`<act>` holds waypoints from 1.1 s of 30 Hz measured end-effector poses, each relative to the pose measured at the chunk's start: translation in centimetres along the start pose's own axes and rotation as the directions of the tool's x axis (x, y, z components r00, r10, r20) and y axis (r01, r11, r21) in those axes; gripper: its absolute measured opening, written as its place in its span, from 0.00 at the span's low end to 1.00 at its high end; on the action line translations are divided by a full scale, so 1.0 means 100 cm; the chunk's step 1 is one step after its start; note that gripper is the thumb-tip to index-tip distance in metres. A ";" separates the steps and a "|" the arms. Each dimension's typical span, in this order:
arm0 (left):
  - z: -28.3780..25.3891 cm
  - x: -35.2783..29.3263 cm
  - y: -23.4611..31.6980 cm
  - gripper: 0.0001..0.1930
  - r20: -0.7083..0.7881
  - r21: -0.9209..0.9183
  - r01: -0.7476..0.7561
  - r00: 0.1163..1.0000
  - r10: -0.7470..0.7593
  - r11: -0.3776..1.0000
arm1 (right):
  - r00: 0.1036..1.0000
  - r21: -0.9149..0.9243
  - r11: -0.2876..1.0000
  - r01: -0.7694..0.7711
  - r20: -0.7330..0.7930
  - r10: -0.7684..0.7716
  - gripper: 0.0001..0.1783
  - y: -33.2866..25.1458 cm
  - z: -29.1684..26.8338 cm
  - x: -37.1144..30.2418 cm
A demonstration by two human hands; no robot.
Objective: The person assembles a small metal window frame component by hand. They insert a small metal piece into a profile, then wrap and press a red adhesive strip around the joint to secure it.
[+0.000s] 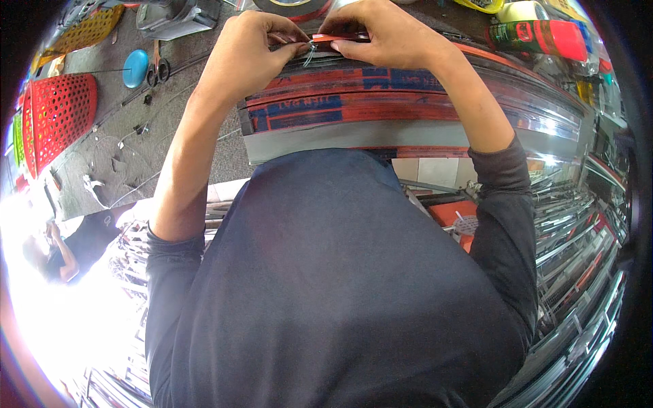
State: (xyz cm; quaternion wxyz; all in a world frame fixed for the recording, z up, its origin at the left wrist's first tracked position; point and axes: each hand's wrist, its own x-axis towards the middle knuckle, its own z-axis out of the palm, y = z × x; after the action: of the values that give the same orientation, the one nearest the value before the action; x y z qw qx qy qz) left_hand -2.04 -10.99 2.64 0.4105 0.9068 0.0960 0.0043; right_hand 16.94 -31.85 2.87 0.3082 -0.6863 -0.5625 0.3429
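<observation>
Both my hands meet at the top middle, over long bars (306, 112) covered in red and blue printed film. Between thumb and fingers, my right hand (398, 37) grips a thin red strip (328, 38) with a pale edge. Its left end points toward my left hand (248, 54), whose thumb and fingertips are pinched together around thin silvery strands (310, 54). These strands dangle just below the fingertips, at the end of the red strip. The fingers partly hide how the strip and strands join.
Scissors (158, 68), a blue disc (136, 69) and a red perforated basket (61, 119) are on the left of the grey worktop (122, 163). A tape roll (292, 7) lies beyond my hands. A red-capped can (537, 39) lies right. Another person (75, 248) is at lower left.
</observation>
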 end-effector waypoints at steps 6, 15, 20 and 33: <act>-0.004 0.007 0.001 0.10 0.004 0.022 -0.019 1.000 0.019 1.000 | 0.999 0.023 0.999 0.037 -0.020 -0.036 0.18 -0.011 -0.007 -0.006; -0.004 0.008 -0.003 0.11 0.046 -0.085 -0.009 0.999 0.013 0.996 | 0.996 0.034 0.996 0.083 -0.037 -0.082 0.16 -0.023 -0.013 -0.010; -0.001 0.009 -0.004 0.12 0.028 0.050 -0.092 0.995 0.091 0.994 | 0.995 -0.055 0.996 0.069 -0.065 -0.072 0.16 -0.017 -0.002 -0.005; -0.018 -0.007 -0.014 0.14 0.030 0.014 -0.057 0.998 0.056 0.998 | 0.953 -0.271 0.957 0.106 -0.247 -0.176 0.20 0.014 0.028 -0.003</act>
State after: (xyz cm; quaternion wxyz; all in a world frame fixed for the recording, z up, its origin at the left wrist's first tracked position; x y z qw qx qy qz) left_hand -3.15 -8.89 2.78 0.4049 0.9121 0.0643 0.0017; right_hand 15.37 -32.30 0.17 0.3146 -0.7180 -0.6028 0.1487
